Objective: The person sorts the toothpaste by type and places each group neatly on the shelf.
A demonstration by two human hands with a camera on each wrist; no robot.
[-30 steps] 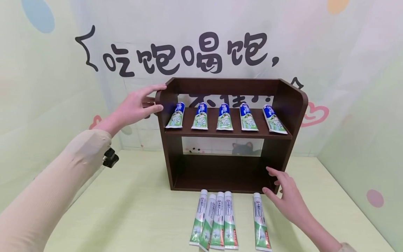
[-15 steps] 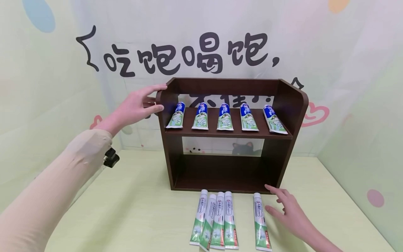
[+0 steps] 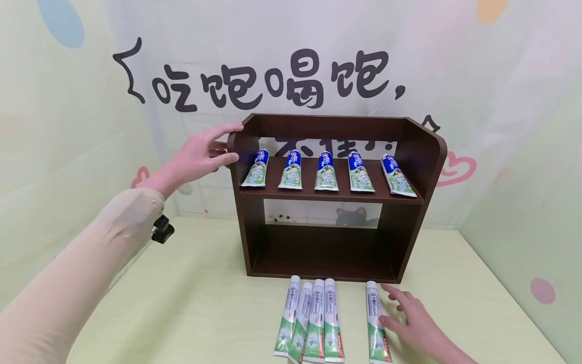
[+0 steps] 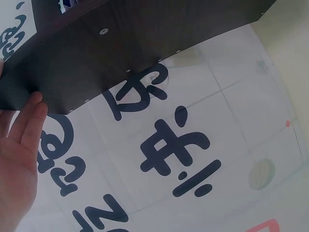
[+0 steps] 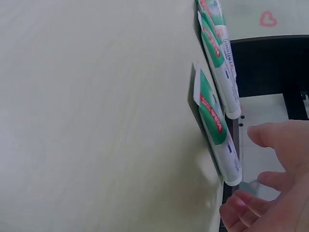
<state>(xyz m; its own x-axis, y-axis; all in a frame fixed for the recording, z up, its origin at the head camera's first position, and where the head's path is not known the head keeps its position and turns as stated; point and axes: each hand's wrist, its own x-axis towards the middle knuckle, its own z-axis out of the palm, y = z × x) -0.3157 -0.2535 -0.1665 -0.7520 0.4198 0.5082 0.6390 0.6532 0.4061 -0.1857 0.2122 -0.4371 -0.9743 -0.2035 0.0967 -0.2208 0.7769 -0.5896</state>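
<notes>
At the upper left corner of a dark brown two-tier shelf (image 3: 336, 194), my left hand (image 3: 193, 156) rests against the side panel, index finger near the top edge and thumb at the front edge. Two of its fingers (image 4: 33, 113) lie on the panel's outer face in the left wrist view. My right hand (image 3: 416, 323) is beside a lone white-and-green toothpaste tube (image 3: 376, 318), thumb and index finger spread by it. The right wrist view shows a gap between the thumb (image 5: 263, 134) and that tube. Several matching toothpaste tubes (image 3: 313, 318) lie close together to its left.
Several blue-and-green toothpaste tubes (image 3: 326, 172) lie spaced in a row on the upper tier. Below is the lower tier's board (image 3: 323, 253). The shelf stands on a pale table (image 3: 195, 283), with printed walls (image 3: 514, 192) behind and at the sides.
My right hand has moved down and slightly left from the shelf's lower right side to the lone toothpaste tube. My left hand stays at the shelf corner; the head view has shifted slightly.
</notes>
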